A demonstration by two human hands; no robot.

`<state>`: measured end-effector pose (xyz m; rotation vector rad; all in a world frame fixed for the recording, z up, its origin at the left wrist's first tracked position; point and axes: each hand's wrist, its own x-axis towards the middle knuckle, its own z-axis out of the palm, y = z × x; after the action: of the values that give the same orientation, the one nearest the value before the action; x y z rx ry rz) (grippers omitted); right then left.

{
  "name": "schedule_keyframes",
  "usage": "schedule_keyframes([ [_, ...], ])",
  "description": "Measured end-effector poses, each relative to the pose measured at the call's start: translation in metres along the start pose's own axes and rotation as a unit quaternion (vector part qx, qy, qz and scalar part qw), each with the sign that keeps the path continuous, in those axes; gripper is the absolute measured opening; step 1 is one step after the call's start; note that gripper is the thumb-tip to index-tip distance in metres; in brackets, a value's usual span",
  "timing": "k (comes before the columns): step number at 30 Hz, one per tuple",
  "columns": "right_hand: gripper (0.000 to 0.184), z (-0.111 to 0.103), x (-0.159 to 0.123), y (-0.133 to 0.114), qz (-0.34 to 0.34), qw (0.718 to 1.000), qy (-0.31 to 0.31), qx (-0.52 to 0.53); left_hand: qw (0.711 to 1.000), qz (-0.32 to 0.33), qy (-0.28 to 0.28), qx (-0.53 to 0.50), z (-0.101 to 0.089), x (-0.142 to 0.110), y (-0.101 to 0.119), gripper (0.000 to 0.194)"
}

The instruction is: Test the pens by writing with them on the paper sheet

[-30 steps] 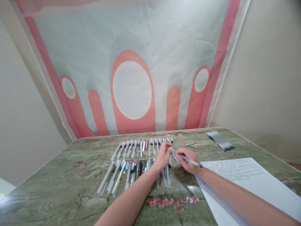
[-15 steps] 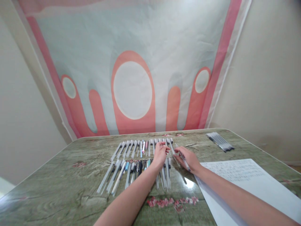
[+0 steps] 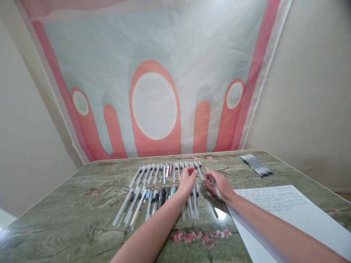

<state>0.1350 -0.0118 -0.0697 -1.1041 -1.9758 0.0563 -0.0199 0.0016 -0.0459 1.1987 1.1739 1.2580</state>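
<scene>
My right hand (image 3: 222, 185) is closed around a clear-barrelled pen (image 3: 215, 187), whose thin end points up and away. Just to its left, my left hand (image 3: 188, 179) hovers over the pens with its fingertips drawn together; whatever they pinch, if anything, is too small to make out. Beneath and beside it runs a back row of pens (image 3: 135, 176), mostly clear with grey caps, plus a few blue and pink ones. A front row of pens (image 3: 122, 206) lies closer to me, partly hidden by my left forearm.
A sheet of paper (image 3: 296, 223) with handwriting lies under my right forearm. Beyond it, a separate group of clear pens (image 3: 256, 165) rests side by side. Everything lies on a wood-patterned table (image 3: 68, 219) against a wall with a printed sheet (image 3: 109, 54).
My left hand's fingers have drawn closer together. My right hand, still with the pen, has barely moved. The pens on the table lie as before.
</scene>
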Motion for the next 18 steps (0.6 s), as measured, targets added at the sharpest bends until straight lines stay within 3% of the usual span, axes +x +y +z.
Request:
schedule_keyframes([
  [5,0.016,-0.0042,0.0016,-0.0053,-0.002,0.998,0.044,0.052,0.993,0.005,-0.114,0.018,0.0041,-0.0071,0.0016,0.023],
  [13,0.014,-0.0044,0.0009,-0.0073,-0.020,0.995,0.058,0.082,0.986,-0.062,-0.142,-0.065,0.0048,-0.0085,0.0002,0.030],
  [15,0.019,-0.0047,0.0004,-0.0079,-0.021,0.994,0.062,0.089,0.987,-0.061,-0.123,-0.085,0.0045,-0.0063,-0.0004,0.029],
  [18,0.028,-0.0068,-0.0006,-0.0092,-0.021,0.993,0.068,0.095,0.988,-0.049,-0.044,-0.137,0.0023,0.0002,-0.0011,0.030],
])
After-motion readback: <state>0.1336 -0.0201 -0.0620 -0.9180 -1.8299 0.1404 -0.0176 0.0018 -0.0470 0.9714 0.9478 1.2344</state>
